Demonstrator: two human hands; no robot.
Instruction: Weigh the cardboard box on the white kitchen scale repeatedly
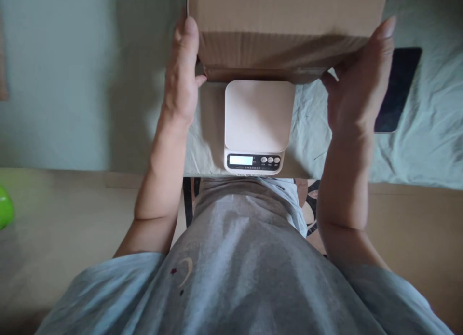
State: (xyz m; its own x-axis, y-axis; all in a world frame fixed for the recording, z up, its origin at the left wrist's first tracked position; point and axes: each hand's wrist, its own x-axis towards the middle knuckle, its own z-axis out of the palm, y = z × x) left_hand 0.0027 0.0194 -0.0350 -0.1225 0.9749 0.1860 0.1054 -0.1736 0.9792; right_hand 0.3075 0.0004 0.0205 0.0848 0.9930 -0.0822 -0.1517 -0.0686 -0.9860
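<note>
A brown cardboard box (pixel 285 21) is held at the top of the view, its far part cut off by the frame. My left hand (pixel 183 74) grips its left side and my right hand (pixel 360 84) grips its right side. The box hangs just above and behind a small white digital kitchen scale (pixel 257 118). The scale rests on a pale green sheet (pixel 427 132) and its platform is bare. Its display and three buttons face me at the front edge.
A dark phone (pixel 398 89) lies on the sheet right of my right hand. A green object (pixel 5 207) shows at the left edge on the beige floor. My grey shirt fills the lower view.
</note>
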